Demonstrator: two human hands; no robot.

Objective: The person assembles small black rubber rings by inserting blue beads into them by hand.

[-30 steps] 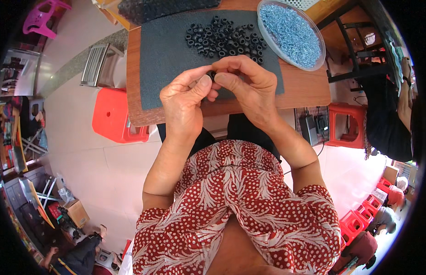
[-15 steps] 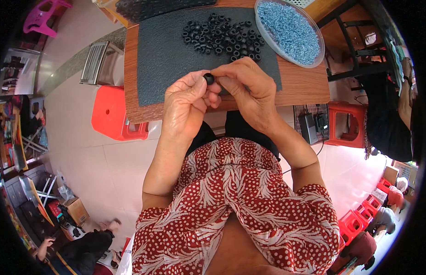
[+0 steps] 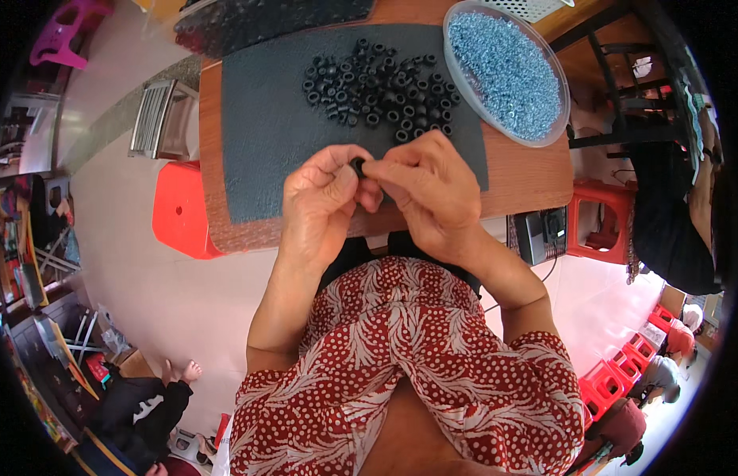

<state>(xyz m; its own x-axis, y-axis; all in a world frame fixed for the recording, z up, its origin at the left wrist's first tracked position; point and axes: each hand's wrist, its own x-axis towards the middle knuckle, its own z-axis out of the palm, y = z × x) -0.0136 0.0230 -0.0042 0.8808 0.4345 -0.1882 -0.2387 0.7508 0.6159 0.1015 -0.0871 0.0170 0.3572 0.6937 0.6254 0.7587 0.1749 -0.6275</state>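
In front of my chest, over the near part of a dark grey mat (image 3: pixel 262 127), my left hand (image 3: pixel 315 198) pinches a small black round piece (image 3: pixel 357 166) between thumb and fingertips. My right hand (image 3: pixel 444 186) is closed too, its thumb and forefinger pressed together at the right side of that piece. Whatever those right fingertips hold is hidden. Beyond both hands lies a loose pile of black ring-shaped pieces (image 3: pixel 377 87), many showing an open hole.
A round clear tub (image 3: pixel 556 133) of small pale-blue beads (image 3: pixel 508 71) stands at the wooden table's (image 3: pixel 536 178) right. Black sheeting (image 3: pixel 266 28) lies along the far edge. Red stools (image 3: pixel 178 208) flank the table. At lower left, another person's bare feet (image 3: pixel 182 370) show.
The table and mat appear lower and slightly leftward in the picture, as the view has shifted. My right fingers press closer against the black piece, which shows less now. The other person's legs have moved.
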